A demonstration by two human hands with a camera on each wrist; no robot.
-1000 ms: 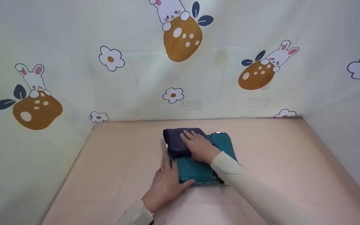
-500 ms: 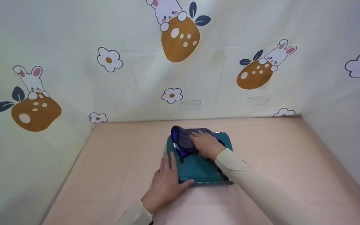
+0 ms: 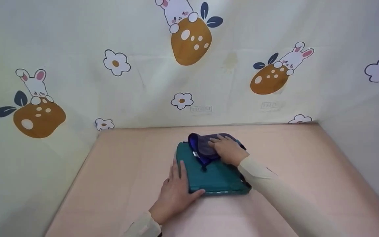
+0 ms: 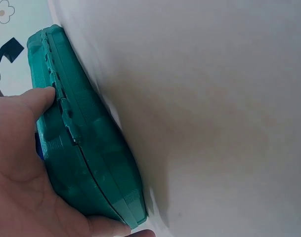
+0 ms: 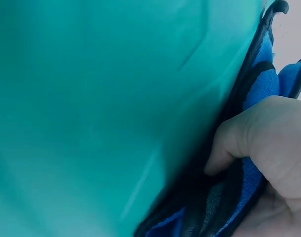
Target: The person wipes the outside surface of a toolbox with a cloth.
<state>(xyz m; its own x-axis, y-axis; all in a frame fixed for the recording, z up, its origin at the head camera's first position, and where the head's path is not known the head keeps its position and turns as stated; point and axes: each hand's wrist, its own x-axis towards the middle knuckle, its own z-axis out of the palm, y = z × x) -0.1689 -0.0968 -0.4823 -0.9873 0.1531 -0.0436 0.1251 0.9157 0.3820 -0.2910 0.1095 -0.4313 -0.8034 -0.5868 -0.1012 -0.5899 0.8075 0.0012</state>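
A teal hard plastic case [image 3: 209, 179] lies flat on the table, its hinged edge facing me. Along its left side rest the straight fingers of my left hand [image 3: 175, 194], with the thumb against the front edge. In the left wrist view the thumb touches the hinge of the case [image 4: 86, 118]. On the far right part of the lid my right hand [image 3: 229, 150] holds a folded grey-and-blue cloth [image 3: 204, 144] with dark edging. The right wrist view shows the thumb pressed into the folds of the cloth [image 5: 261, 86]. Its other fingers are mostly hidden there.
A pale pink cover spreads over the table [image 3: 127, 171]. Behind and at both sides hangs a light curtain [image 3: 143, 89] printed with rabbits, orange fruit and flowers. The far table edge meets the curtain just beyond the case.
My right hand has slid the cloth rightward across the lid, baring its left part. The cloth's left end has come to gape, showing blue inside. My left hand has stayed in place.
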